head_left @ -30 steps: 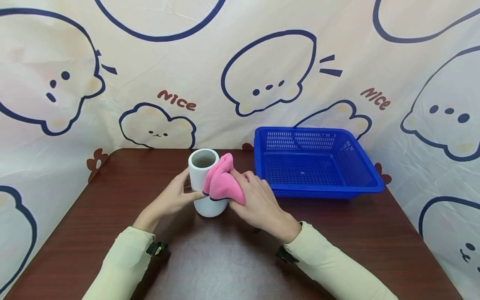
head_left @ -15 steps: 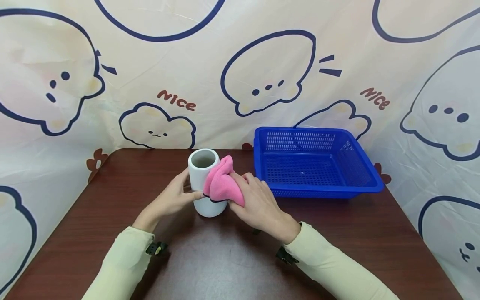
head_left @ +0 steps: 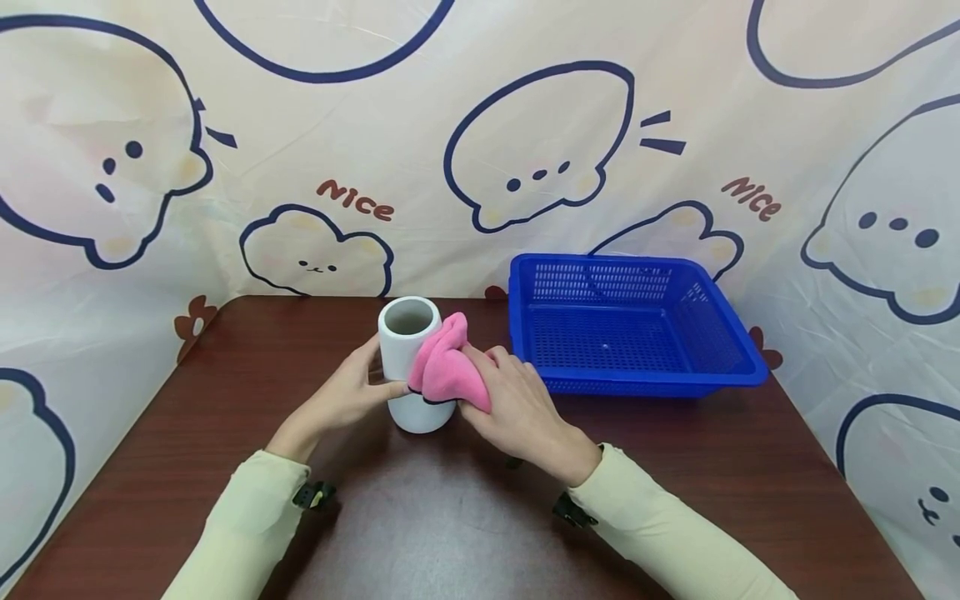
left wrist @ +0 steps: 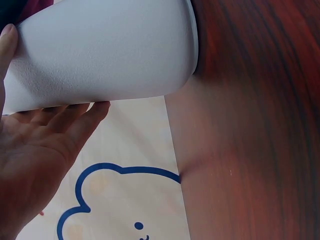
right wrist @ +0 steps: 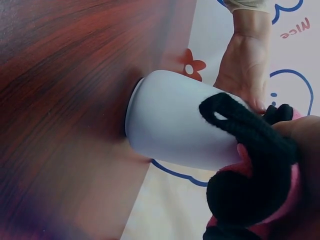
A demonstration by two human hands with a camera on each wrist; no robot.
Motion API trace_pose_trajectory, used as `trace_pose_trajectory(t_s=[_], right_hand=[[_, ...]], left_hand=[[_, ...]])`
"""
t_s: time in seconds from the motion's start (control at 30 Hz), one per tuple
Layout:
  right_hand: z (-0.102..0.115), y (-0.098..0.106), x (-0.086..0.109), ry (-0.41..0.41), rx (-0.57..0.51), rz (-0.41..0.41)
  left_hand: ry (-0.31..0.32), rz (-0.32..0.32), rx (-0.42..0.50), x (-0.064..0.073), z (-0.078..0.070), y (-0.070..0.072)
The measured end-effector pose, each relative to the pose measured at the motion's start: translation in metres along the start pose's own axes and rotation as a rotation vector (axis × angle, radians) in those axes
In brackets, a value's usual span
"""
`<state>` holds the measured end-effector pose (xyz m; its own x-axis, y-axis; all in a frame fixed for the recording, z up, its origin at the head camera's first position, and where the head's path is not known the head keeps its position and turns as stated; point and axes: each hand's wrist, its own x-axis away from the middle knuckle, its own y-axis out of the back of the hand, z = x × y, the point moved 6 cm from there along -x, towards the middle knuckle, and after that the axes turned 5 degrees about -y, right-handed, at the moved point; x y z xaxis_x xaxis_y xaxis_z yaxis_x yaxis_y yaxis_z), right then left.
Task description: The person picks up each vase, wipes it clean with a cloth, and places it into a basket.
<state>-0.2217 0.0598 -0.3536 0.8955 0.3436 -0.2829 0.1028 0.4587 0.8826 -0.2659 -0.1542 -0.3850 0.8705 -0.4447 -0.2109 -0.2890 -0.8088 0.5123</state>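
A white cylindrical vase (head_left: pixel 420 414) with an open top stands upright on the table, left of the basket. My left hand (head_left: pixel 348 393) holds it from the left, thumb across the front and fingers round the far side; the left wrist view shows the fingers against the vase wall (left wrist: pixel 110 55). My right hand (head_left: pixel 521 408) grips a bunched pink cloth (head_left: pixel 453 375) and presses it on the right side of the vase, near the left thumb. From the right wrist, the cloth's dark underside (right wrist: pixel 250 185) shows beside the vase (right wrist: pixel 175 120).
A blue perforated plastic basket (head_left: pixel 645 379) stands at the back right of the dark wood table (head_left: pixel 450 533). Behind the table hangs a pale curtain (head_left: pixel 420 150) with cartoon drawings. Small dark straps (head_left: pixel 313 496) sit at the sleeve cuffs.
The pink cloth has slid slightly down the side of the vase with my right hand over the last second. The left hand and the vase stay in place.
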Motion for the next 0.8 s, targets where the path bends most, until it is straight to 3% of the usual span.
trace_pose_trajectory(t_s=[0.8], right_hand=[[-0.0085, -0.0092, 0.0012, 0.009, 0.000, 0.016]], left_hand=[[0.003, -0.025, -0.012, -0.0007, 0.0014, -0.0009]])
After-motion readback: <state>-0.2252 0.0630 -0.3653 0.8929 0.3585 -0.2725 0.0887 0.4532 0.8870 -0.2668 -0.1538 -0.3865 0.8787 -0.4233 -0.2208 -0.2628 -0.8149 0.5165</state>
